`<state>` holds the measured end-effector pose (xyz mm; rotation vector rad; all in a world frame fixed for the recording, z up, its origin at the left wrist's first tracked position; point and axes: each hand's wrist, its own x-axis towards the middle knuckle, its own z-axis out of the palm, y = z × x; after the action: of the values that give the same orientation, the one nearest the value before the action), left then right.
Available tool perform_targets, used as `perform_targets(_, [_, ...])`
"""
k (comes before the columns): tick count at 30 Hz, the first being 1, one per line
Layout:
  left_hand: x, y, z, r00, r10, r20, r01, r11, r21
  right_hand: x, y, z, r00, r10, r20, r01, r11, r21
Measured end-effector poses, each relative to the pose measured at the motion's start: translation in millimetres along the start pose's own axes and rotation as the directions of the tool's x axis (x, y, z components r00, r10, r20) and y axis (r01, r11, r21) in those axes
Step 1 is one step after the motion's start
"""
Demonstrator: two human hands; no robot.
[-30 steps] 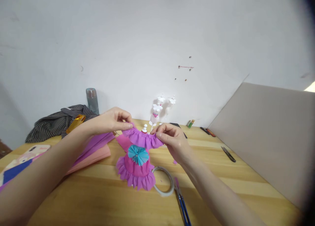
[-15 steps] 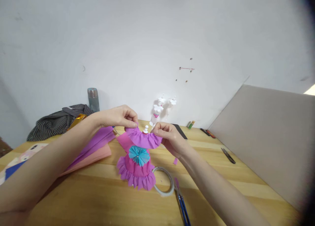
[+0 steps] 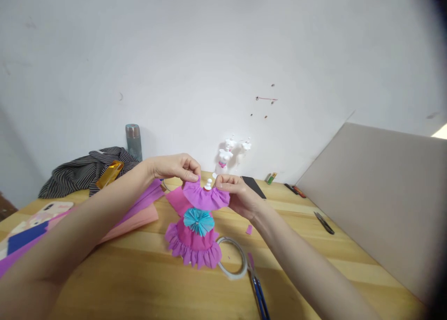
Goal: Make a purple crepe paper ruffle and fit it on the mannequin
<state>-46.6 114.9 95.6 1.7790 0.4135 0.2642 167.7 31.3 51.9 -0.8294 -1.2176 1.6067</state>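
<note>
Between my two hands stretches a gathered purple crepe paper ruffle (image 3: 206,199), curved round the front of a small white mannequin (image 3: 208,184) just under its neck knob. My left hand (image 3: 181,166) pinches the ruffle's left end. At the other end, my right hand (image 3: 237,192) grips it between thumb and fingers. Below the ruffle, the mannequin wears a pink paper skirt (image 3: 192,235) with a purple frilled hem and a blue pleated paper rosette (image 3: 199,221) at the waist. The mannequin's body is mostly hidden by paper.
A tape roll (image 3: 245,264) and blue-handled scissors (image 3: 259,294) lie right of the skirt. Several white mannequins (image 3: 225,156) stand by the wall. Crepe paper sheets (image 3: 139,217), a phone (image 3: 56,208), striped cloth (image 3: 77,173) and a flask (image 3: 133,143) are left; black-handled snips (image 3: 324,223) lie right.
My left hand has moved slightly right and down, bringing the ruffle's ends closer together round the mannequin's neck. The right hand has shifted only a little.
</note>
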Motion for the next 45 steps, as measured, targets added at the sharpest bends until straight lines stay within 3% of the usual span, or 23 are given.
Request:
perform_targets(15, [13,-28,2.7,0.997,0.037,0.075,-0.02,0.974,-0.224,15,10,-9,0.989,0.071,0.13,-0.078,0.996,0.052])
perform_targets(28, [13,-22,-2.3,0.997,0.064,0.049,-0.049,0.964,-0.261,18,21,-17,0.987,-0.012,0.161,0.003,0.998,0.057])
perform_targets(38, [9,-9,-2.2,0.99,0.14,0.026,-0.129,0.956,-0.263,12,20,-15,0.984,-0.138,0.113,0.126,0.986,0.109])
perform_targets(45, [11,-6,0.2,0.989,0.145,0.028,-0.132,0.953,-0.272,12,22,-15,0.982,-0.162,0.096,0.15,0.981,0.119])
